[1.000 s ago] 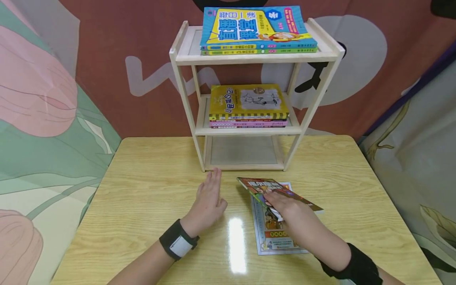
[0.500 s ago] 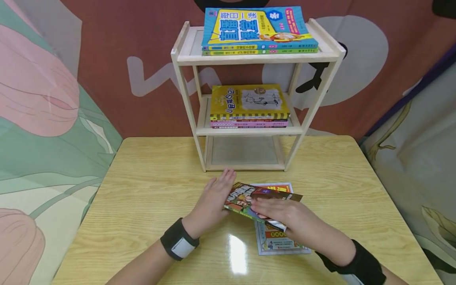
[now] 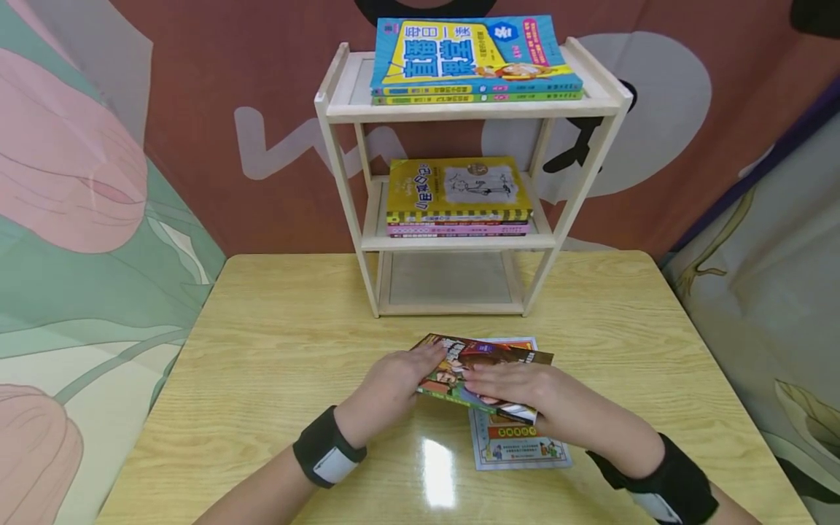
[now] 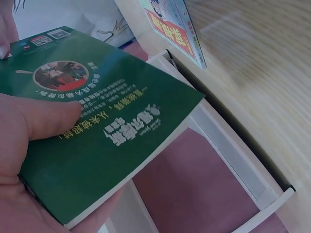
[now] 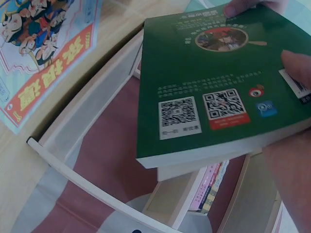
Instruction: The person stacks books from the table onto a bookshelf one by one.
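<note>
In the head view both hands hold a picture-covered book [image 3: 453, 379], tilted above the table in front of the shelf. My left hand [image 3: 390, 383] grips its left end, fingers over the cover. At the right end my right hand [image 3: 531, 390] holds it, fingers lying across the top. The wrist views show the green back cover [image 4: 107, 116] from beneath, with each thumb pressed to it. Beyond its pages, a second pale page edge [image 5: 189, 170] shows in the right wrist view. Partly covered below lies a light-blue bordered book [image 3: 521, 452] on the table.
A three-tier wooden shelf [image 3: 446, 310] stands at the back of the wooden table [image 3: 262, 350]. Blue and yellow books [image 3: 472, 58] lie on its top tier. A yellow book [image 3: 459, 189] tops the middle stack. Patterned cloth [image 3: 197, 182] hangs behind.
The right hand has brought the book leftward and turned it. My left hand, at first apart with fingers straight, has moved right and now grips the book's left end.
</note>
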### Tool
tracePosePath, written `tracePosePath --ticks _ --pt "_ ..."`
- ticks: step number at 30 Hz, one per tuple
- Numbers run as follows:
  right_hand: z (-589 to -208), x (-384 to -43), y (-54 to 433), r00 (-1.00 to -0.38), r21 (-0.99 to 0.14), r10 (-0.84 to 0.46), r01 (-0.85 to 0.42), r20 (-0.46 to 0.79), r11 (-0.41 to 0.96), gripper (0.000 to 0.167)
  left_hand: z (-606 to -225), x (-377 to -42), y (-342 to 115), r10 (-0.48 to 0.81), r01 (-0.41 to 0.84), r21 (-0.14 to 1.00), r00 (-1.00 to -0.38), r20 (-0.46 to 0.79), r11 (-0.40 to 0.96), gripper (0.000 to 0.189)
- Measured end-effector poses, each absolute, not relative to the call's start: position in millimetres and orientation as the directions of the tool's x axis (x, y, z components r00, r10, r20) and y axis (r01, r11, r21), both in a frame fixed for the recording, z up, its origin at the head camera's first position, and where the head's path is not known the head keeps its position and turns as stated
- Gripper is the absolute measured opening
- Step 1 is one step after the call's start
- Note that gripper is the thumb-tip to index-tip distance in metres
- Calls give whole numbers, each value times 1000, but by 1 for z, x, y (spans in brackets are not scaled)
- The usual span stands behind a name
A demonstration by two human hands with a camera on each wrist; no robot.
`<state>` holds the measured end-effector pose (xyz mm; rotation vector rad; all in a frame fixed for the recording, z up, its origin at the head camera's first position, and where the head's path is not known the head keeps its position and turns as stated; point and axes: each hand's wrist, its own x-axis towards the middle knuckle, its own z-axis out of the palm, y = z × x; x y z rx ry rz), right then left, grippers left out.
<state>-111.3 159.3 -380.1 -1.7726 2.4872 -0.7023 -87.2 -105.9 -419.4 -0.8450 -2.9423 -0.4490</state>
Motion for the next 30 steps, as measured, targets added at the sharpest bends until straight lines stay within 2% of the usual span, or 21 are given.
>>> tracePosePath --ticks 4,7,10,12,17,20,24,30 --pt "-377 -112 161 -390 -394 -905 -869 173 299 106 -420 -87 -106 496 525 280 -851 171 804 52" --pt "-374 -111 161 -439 -405 -892 -839 108 364 105 -420 -86 -106 487 522 276 -853 187 807 53" --pt "-371 -110 162 -496 -372 -867 -815 50 445 86 -418 -85 -105 471 506 270 -862 187 819 56" --pt "-367 -109 163 -537 -356 -843 -790 12 498 81 -416 -85 -105 451 487 259 -872 189 834 59" --pt "-356 -100 165 -643 -320 -762 -708 -78 630 110 -410 -81 -101 398 433 178 -895 203 884 56" --pt "-352 -94 161 -698 -257 -711 -675 -82 692 120 -408 -79 -98 376 408 102 -895 241 907 49" --pt "-353 -88 147 -732 -161 -681 -669 -26 726 122 -408 -79 -94 349 378 28 -880 323 926 41" --pt "-369 -86 125 -751 -88 -660 -657 -5 749 115 -408 -79 -88 321 335 -36 -862 393 942 44"
